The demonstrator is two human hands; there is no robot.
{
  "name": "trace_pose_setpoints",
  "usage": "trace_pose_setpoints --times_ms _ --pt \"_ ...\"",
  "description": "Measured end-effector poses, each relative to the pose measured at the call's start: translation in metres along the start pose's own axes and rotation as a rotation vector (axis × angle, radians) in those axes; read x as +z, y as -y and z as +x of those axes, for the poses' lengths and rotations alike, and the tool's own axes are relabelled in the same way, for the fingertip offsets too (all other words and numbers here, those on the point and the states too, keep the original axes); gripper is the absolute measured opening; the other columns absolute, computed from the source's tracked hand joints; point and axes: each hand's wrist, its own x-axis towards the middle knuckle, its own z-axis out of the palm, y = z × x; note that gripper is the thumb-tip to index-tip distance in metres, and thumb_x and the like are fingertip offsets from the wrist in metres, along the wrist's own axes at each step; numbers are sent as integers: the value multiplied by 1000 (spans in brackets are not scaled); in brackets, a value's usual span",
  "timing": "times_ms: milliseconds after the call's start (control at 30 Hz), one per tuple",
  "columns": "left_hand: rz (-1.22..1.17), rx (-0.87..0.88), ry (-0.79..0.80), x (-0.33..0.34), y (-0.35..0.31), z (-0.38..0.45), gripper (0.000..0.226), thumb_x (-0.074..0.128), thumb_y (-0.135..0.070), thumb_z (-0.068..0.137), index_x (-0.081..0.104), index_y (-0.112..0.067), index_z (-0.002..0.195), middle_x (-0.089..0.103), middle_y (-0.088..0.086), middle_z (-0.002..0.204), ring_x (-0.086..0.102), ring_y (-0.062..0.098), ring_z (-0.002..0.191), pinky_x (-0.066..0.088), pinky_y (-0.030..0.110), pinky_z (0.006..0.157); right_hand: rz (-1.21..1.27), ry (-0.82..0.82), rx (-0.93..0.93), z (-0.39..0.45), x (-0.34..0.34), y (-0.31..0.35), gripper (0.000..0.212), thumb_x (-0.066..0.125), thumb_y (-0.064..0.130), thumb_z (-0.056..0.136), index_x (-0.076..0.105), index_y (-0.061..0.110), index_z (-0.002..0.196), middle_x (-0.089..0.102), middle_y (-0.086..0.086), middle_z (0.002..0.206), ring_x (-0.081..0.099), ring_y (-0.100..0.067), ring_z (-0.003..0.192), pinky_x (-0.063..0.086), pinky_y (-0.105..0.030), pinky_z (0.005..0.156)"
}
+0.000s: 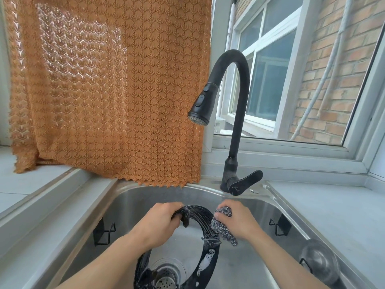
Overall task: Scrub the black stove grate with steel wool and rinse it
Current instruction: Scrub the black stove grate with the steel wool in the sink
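Left hand fingers curled round top of black stove grate. Right hand clutches steel wool, pressed against grate's right rim. Grate: round ring, wet, streaked, soap foam lower right, held upright inside sink above drain. Faucet overhead, basin walls close both sides.

left hand gripping, right hand clutching
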Motion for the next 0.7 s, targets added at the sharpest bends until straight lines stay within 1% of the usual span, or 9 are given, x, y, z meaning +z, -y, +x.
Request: trace_pose_setpoints --times_ms 67,133,233,300,400,500,567,600,700 --pt "-5 -6 0 -1 0 0 23 46 -16 100 63 -26 87 68 1 79 59 27 66 47 42 61 -42 55 48 1 4 -7 28 69 37 95 65 22 118 63 0 129 58 -20 121 41 -26 92" --pt "-4 -8 2 -1 -1 0 23 46 -16 100 63 -25 88 68 2 79 58 28 65 45 41 60 -61 92 95 1 6 -11 31 69 36 96 62 20 121 60 -5 131 59 -22 119 41 -26 87" --pt "-4 -6 3 0 0 0 22 46 -16 100 63 -23 89 68 4 81 57 29 65 40 37 56 -112 161 131 0 7 -14 37 68 36 96 57 17 126 58 -8 134 60 -23 111 43 -27 86" --pt "-1 0 3 0 -1 0 22 46 -16 101 64 -23 90 68 5 81 56 29 64 40 35 57 -131 180 134 -1 6 -14 38 68 35 97 56 16 127 59 -10 133 58 -21 101 44 -28 85" --pt "3 2 2 0 -1 1 23 46 -15 101 64 -24 90 68 4 81 50 22 58 39 33 56 -128 174 125 -1 6 -14 35 69 35 96 57 16 123 60 -9 130 58 -20 94 46 -28 83" --pt "0 -5 -2 0 -1 1 23 47 -16 101 64 -24 90 68 3 81 45 16 55 36 29 55 -82 110 108 -1 4 -11 32 70 34 95 58 18 120 60 -6 127 59 -20 104 43 -28 87" --pt "-4 -6 -4 0 -1 0 23 47 -16 101 65 -25 90 68 3 81 46 16 55 37 29 55 -16 31 79 0 0 -4 31 71 36 94 59 21 119 62 -3 123 59 -18 104 43 -27 86" --pt "-1 -4 -5 0 -1 0 23 47 -16 101 65 -25 91 68 2 81 47 15 55 37 29 55 26 -15 61 -1 -3 1 32 71 37 93 59 23 119 63 -1 117 60 -17 100 43 -27 82" --pt "13 12 -15 1 -4 0 24 47 -15 102 66 -24 92 68 0 81 45 13 54 34 25 53 156 -133 -1 -7 -9 15 32 76 39 88 56 30 112 66 3 91 57 -10 66 44 -21 62"
